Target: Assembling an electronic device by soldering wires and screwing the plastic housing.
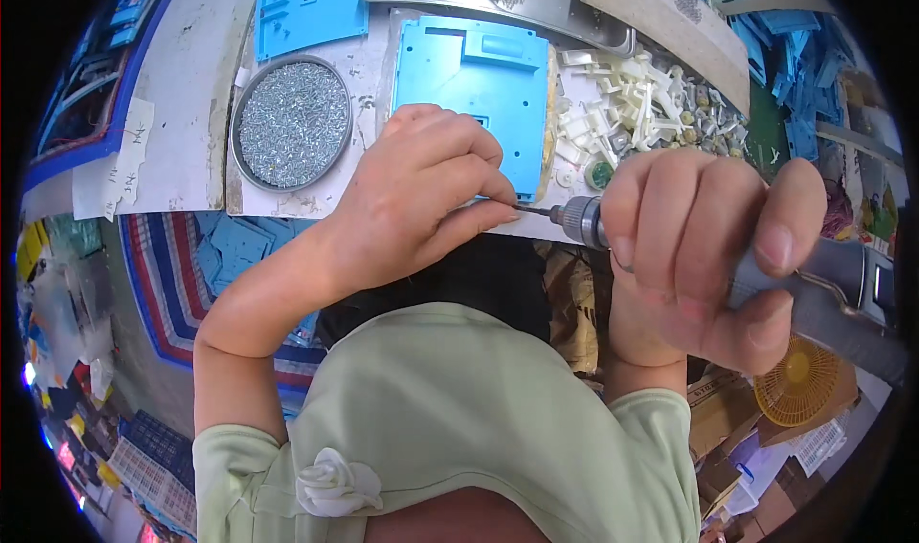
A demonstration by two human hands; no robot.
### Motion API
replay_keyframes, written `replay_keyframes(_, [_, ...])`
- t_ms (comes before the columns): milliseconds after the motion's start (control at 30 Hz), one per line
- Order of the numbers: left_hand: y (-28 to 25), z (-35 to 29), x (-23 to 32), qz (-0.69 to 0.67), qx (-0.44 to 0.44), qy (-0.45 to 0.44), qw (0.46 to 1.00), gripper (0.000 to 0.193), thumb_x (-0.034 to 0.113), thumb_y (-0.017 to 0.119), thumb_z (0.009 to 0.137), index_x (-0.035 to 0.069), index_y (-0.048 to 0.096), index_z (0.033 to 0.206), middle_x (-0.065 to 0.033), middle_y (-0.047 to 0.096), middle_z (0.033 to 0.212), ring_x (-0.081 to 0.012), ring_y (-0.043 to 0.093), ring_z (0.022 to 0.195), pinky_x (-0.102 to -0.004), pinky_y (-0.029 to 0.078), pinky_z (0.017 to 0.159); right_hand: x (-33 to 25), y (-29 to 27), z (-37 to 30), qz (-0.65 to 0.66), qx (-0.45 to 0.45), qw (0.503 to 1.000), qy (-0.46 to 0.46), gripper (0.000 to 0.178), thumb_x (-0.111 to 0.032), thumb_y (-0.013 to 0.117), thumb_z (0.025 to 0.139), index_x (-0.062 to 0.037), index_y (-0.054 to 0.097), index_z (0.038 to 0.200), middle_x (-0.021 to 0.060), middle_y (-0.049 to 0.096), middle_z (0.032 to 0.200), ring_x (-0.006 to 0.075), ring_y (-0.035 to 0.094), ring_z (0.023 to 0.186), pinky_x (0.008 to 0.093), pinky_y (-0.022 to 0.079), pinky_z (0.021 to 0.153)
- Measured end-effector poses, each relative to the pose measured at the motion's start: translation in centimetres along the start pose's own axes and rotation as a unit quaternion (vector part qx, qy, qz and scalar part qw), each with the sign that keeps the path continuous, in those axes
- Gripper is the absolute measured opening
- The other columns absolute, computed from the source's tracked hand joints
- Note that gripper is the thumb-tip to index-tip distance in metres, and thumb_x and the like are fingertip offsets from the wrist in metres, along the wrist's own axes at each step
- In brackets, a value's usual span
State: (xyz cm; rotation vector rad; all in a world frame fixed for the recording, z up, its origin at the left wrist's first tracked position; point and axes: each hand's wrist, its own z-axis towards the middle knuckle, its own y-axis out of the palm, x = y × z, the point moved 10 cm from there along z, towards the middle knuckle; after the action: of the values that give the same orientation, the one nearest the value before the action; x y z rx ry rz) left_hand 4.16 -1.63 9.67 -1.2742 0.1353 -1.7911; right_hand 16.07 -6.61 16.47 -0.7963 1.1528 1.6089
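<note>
My right hand (694, 246) is wrapped round a grey electric screwdriver (581, 221), whose thin bit points left. At the bit's tip, the thumb and forefinger of my left hand (412, 194) are pinched together. Whatever they hold there is too small to make out. Just beyond my left hand a light blue plastic panel (436, 69) with a raised block lies on the bench, its near left part hidden by the hand. To the left stands a round metal dish (235, 141) full of small silver screws (292, 112).
White plastic parts (622, 103) are heaped right of the panel, with small metal pieces beside them. A steel tray (565, 12) with small parts sits at the back. Another blue panel (316, 12) lies far left. Blue pieces (239, 246) fill a striped bag (163, 275) below the bench.
</note>
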Motion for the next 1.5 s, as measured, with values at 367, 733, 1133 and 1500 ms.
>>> replay_keyframes(367, [1.3, 0.7, -0.2, -0.032, -0.064, 0.019, 0.997, 0.02, 0.009, 0.083, 0.075, 0.006, 0.069, 0.089, -0.0076, 0.062, 0.089, -0.0284, 0.06, 0.082, -0.0387, 0.048, 0.078, 1.7, -0.1, -0.1, -0.006, 0.068, 0.997, 0.04, 0.027, -0.033, 0.065, 0.1, -0.016, 0.051, 0.116, -0.0045, 0.051, 0.067, 0.0104, 0.048, 0.057, 0.0298, 0.041, 0.061])
replay_keyframes(733, [-1.6, -0.7, -5.1, 0.127, 0.011, -0.08, 0.989, 0.021, 0.009, 0.079, 0.083, 0.004, 0.06, 0.089, -0.0106, 0.064, 0.092, -0.0309, 0.06, 0.081, -0.0404, 0.048, 0.073, 4.0, -2.4, -2.8, 0.005, 0.052, 0.998, -0.044, 0.026, -0.001, 0.064, 0.094, -0.0032, 0.046, 0.112, 0.0068, 0.056, 0.075, 0.0127, 0.05, 0.06, 0.0298, 0.044, 0.056])
replay_keyframes(1133, [0.2, -2.1, -4.2, 0.159, 0.015, 0.015, 0.987, 0.021, 0.019, 0.077, 0.087, 0.006, 0.061, 0.092, -0.0072, 0.072, 0.117, -0.0283, 0.066, 0.118, -0.0474, 0.051, 0.103, 5.7, -1.4, -3.2, -0.099, 0.114, 0.988, 0.032, 0.032, -0.025, 0.074, 0.095, -0.009, 0.047, 0.099, 0.0031, 0.05, 0.064, 0.0155, 0.048, 0.055, 0.0331, 0.041, 0.054])
replay_keyframes(1500, [0.3, -2.0, -4.5, 0.144, 0.017, 0.0, 0.989, 0.022, 0.013, 0.077, 0.086, 0.005, 0.057, 0.086, -0.01, 0.072, 0.123, -0.0304, 0.065, 0.123, -0.0507, 0.048, 0.108, 4.6, -2.1, 0.4, -0.061, 0.026, 0.997, -0.036, 0.02, 0.001, 0.072, 0.088, -0.0039, 0.053, 0.09, 0.0071, 0.057, 0.07, 0.0191, 0.057, 0.062, 0.0353, 0.049, 0.061])
